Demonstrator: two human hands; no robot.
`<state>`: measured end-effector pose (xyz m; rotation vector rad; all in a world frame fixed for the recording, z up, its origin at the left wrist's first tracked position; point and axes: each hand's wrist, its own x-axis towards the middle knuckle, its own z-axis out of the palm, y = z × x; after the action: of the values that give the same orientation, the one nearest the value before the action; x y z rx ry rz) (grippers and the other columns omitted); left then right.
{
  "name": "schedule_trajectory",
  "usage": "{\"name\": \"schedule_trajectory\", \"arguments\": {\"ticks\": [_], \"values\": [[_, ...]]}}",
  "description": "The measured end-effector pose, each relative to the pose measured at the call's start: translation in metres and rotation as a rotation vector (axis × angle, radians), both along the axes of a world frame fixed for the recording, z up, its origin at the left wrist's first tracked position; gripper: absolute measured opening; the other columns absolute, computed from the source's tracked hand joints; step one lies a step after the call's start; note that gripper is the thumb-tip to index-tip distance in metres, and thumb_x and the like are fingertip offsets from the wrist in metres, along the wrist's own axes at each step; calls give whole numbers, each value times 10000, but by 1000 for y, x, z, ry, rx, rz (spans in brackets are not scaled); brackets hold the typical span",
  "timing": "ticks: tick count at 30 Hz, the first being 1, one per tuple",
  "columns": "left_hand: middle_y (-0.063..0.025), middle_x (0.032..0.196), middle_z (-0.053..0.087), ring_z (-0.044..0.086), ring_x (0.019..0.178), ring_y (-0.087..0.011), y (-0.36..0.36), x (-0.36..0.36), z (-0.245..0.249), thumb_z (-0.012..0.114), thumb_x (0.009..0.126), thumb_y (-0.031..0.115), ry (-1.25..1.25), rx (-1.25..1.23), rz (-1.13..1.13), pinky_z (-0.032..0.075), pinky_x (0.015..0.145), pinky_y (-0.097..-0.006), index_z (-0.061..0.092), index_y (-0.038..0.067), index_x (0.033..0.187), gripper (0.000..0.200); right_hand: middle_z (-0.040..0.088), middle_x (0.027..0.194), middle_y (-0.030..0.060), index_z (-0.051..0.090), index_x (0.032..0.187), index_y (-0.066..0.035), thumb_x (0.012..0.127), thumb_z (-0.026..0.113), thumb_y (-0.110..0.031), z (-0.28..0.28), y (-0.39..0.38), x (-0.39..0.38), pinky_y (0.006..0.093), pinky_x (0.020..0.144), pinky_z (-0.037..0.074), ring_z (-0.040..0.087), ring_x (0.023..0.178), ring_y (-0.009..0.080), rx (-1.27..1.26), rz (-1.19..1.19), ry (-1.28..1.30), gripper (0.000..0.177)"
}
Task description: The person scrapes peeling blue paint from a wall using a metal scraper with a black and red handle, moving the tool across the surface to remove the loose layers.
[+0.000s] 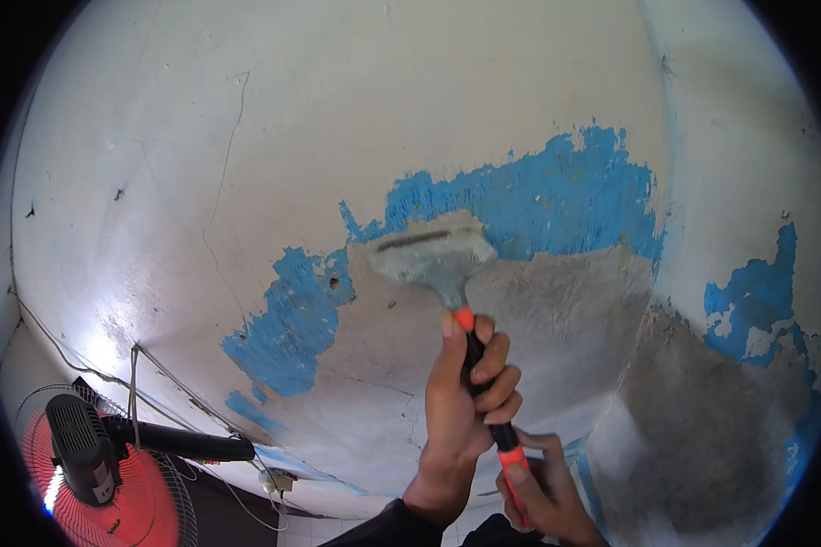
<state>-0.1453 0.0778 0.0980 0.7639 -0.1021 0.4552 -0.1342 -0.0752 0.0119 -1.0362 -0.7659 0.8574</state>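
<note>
L hand (465,392), R hand (543,497) on orange-blk scraper (433,255), flat blade, rough plaster (556,305)

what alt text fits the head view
Two hands press a scraper against a white surface, the left hand high on its handle, the right hand at its end. Blue paint and grey patches lie around it; a red fan sits lower left.

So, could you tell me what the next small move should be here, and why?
Probably push the scraper forward into the blue paint just beyond its edge: left hand and right hand grip the handle, and bare plaster lies behind it.
</note>
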Motion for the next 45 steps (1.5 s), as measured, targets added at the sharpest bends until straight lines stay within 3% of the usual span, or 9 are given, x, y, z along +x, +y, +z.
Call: {"name": "schedule_trajectory", "arguments": {"ticks": [3, 6, 7, 10, 14, 17, 20, 23, 45], "values": [[60, 668, 307, 206, 443, -31, 2, 3, 7, 320, 1018, 524, -43, 18, -18, 201, 368, -198, 443, 137, 973, 409, 522, 740, 113, 204, 1355, -142, 1017, 440, -173, 8, 3, 4, 241, 407, 384, 475, 438, 115, -19, -9, -13, 414], [60, 667, 305, 202, 445, -30, 0, -3, -8, 322, 1019, 519, 6, -60, -36, 202, 369, -197, 441, 136, 975, 404, 459, 627, -9, 333, 1364, -102, 1027, 455, -278, -8, 5, -10, 206, 403, 315, 360, 429, 49, 104, -93, -59, 399], [62, 667, 304, 204, 447, -27, -2, -5, -9, 329, 1017, 522, 23, -44, -44, 205, 371, -195, 440, 137, 979, 403, 457, 627, -9, 336, 1357, -96, 1028, 450, -266, -4, 3, -14, 206, 403, 315, 366, 428, 53, 66, -152, -94, 387], [63, 668, 304, 205, 449, -27, 1, 0, -9, 336, 1013, 528, -5, -39, -51, 209, 371, -193, 437, 137, 976, 406, 525, 741, 116, 213, 1352, -132, 1016, 446, -175, -11, 0, -2, 242, 402, 376, 478, 436, 118, -22, -16, 32, 411], [62, 669, 305, 206, 452, -27, 1, 2, 1, 339, 1011, 533, -20, 8, -25, 208, 371, -194, 430, 134, 967, 412, 530, 747, 117, 210, 1332, -122, 1013, 459, -186, 1, 2, 3, 251, 400, 384, 491, 440, 126, -54, -27, -10, 409], [61, 670, 309, 209, 453, -29, 0, -4, -16, 337, 1012, 533, 28, -45, -50, 210, 374, -194, 430, 132, 968, 414, 526, 732, 115, 216, 1306, -109, 1015, 458, -248, -12, -1, -9, 263, 391, 385, 497, 436, 138, -62, -22, 13, 403], [61, 671, 311, 212, 454, -31, 1, -1, -16, 337, 1013, 530, 6, -51, -64, 212, 376, -195, 430, 133, 969, 411, 457, 632, -6, 333, 1354, -86, 1030, 443, -256, -14, 7, -8, 203, 403, 315, 369, 429, 50, 140, -147, -138, 382], [67, 650, 312, 204, 418, -26, -2, 3, -3, 301, 1027, 509, 14, -20, -13, 199, 340, -201, 452, 146, 954, 400, 447, 616, -12, 329, 1358, -86, 1031, 439, -251, 6, 2, -6, 201, 401, 316, 368, 426, 46, 38, -130, -86, 383], [71, 654, 309, 207, 427, -25, 0, -4, -11, 315, 1022, 517, 24, -54, -58, 203, 347, -190, 443, 139, 957, 404, 428, 597, -27, 305, 1353, -124, 1016, 476, -304, -11, 8, -20, 203, 380, 325, 367, 416, 38, 68, -125, -2, 418]]}}
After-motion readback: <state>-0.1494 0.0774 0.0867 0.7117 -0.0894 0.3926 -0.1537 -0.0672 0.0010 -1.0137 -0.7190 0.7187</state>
